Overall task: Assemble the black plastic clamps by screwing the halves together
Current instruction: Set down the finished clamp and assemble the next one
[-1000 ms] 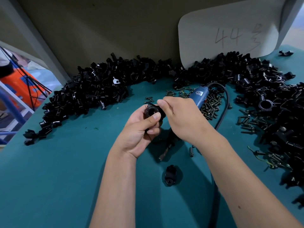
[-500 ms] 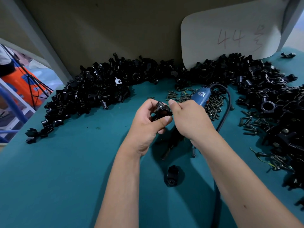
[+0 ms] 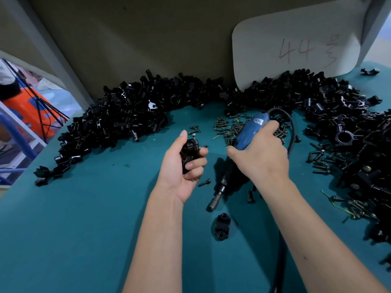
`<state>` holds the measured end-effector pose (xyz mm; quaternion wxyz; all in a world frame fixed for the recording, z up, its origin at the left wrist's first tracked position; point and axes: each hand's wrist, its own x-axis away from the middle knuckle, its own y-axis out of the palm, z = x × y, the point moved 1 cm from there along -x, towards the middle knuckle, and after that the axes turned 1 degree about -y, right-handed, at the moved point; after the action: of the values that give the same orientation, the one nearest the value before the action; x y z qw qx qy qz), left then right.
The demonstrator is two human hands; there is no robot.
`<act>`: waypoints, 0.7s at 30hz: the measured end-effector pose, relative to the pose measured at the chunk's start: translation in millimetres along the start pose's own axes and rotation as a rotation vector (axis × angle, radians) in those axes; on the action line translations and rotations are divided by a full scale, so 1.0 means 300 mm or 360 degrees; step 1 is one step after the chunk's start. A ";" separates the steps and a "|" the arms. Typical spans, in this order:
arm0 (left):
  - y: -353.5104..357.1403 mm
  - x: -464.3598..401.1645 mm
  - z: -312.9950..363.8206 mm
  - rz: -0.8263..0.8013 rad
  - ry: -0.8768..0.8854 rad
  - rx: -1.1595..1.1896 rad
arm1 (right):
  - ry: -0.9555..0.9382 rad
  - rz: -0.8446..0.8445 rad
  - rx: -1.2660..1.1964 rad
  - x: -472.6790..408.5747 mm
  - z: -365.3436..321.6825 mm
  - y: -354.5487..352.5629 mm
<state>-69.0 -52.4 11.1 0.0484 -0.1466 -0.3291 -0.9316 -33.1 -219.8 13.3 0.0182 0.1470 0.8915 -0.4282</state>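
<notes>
My left hand (image 3: pixel 184 163) grips a black plastic clamp (image 3: pixel 189 152) above the teal table, with a screw (image 3: pixel 193 135) standing up out of its top. My right hand (image 3: pixel 260 152) wraps around the blue electric screwdriver (image 3: pixel 249 132), which lies on the table with its bit end (image 3: pixel 213 203) pointing toward me. A single clamp half (image 3: pixel 221 227) lies on the table in front of the tool. A loose screw (image 3: pixel 204 182) lies between my hands.
A long heap of black clamp parts (image 3: pixel 127 117) curves along the back left, and another heap (image 3: pixel 342 115) fills the right side. Loose screws (image 3: pixel 228 126) are scattered behind the screwdriver and at the right (image 3: pixel 319 159). A white card (image 3: pixel 296 45) leans on the back wall.
My hands have come apart. The right hand left the clamp and took hold of the blue screwdriver on the table. The left hand keeps the clamp and moved slightly left.
</notes>
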 end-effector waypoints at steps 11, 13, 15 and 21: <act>-0.017 0.006 0.004 -0.0247 -0.0220 0.0143 | 0.0407 -0.0163 -0.1820 -0.079 0.032 -0.075; -0.014 0.009 0.003 -0.0287 -0.0241 0.0127 | 0.0394 -0.0187 -0.1957 -0.092 0.039 -0.088; -0.011 0.010 0.002 -0.0299 -0.0223 0.0060 | 0.0351 -0.0217 -0.1847 -0.096 0.049 -0.097; -0.008 -0.005 0.000 -0.0178 0.0009 -0.0237 | -0.0125 -0.0226 -0.0729 -0.068 0.042 -0.047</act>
<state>-68.0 -50.7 9.3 -0.0139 -0.1284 -0.2663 -0.9552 -18.8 -242.9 19.4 0.0554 0.0594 0.9720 -0.2206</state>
